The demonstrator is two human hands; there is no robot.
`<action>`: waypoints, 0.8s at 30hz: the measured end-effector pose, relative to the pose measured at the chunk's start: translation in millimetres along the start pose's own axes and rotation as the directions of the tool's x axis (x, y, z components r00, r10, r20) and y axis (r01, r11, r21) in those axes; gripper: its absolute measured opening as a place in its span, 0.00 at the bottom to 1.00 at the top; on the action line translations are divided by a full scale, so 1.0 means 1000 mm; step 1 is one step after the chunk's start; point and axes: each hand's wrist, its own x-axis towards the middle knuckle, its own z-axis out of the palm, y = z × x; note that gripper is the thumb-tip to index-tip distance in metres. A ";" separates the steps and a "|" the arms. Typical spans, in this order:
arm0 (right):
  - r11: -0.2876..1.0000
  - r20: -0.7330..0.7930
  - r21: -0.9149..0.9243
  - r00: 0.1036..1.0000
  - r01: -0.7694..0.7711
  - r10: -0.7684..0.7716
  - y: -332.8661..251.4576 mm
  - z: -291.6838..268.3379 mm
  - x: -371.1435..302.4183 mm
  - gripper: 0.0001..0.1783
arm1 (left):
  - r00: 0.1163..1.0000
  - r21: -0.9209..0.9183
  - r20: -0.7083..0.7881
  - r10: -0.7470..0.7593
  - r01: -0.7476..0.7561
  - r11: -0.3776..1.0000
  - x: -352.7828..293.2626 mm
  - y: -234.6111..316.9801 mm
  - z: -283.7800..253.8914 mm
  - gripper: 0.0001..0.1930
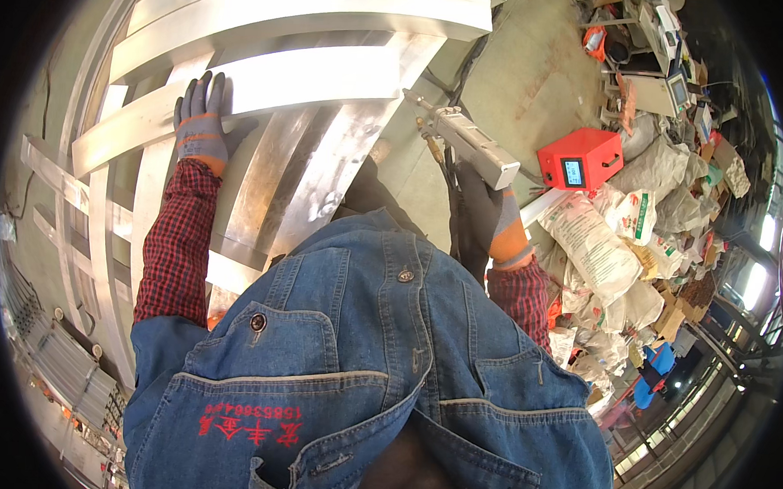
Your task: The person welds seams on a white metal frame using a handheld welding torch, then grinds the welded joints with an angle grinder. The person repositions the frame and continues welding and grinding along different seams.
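My left hand (201,130), in a grey and orange work glove, lies with fingers stretched out on a shiny flat metal bar (311,76). That bar crosses other bars of a large metal frame (303,194). My right hand (500,222), gloved the same way, is closed around the handle of a silver handheld welding gun (474,146). The gun's narrow nozzle points up and left, close to the right end of the bar; whether it touches cannot be told. Dark cables run beside the gun, and part of its grip is hidden by my glove.
A red box with a small lit screen (606,157) stands on the floor right of the gun. Beyond it lie piled white sacks (594,243) and assorted clutter. More metal bars (74,190) extend at the left. A dark cable (467,62) runs along the floor near the frame.
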 end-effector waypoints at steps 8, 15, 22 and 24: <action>0.999 -0.007 0.037 0.999 -0.032 0.032 -0.006 0.002 -0.001 0.27 | 0.998 -0.030 -0.051 -0.037 0.036 0.999 -0.002 -0.009 0.022 0.49; 1.000 -0.019 0.024 1.000 -0.019 0.019 -0.008 0.004 0.000 0.27 | 0.996 -0.022 -0.083 -0.018 0.017 1.000 -0.003 -0.015 0.033 0.51; 1.000 0.006 -0.026 1.000 -0.003 0.003 -0.007 0.001 0.002 0.28 | 0.998 -0.001 -0.043 -0.048 0.048 0.999 -0.002 -0.013 0.032 0.48; 0.999 0.010 -0.036 1.000 -0.002 0.002 -0.007 0.001 0.003 0.27 | 0.998 -0.015 -0.026 -0.063 0.063 0.998 -0.003 -0.011 0.029 0.47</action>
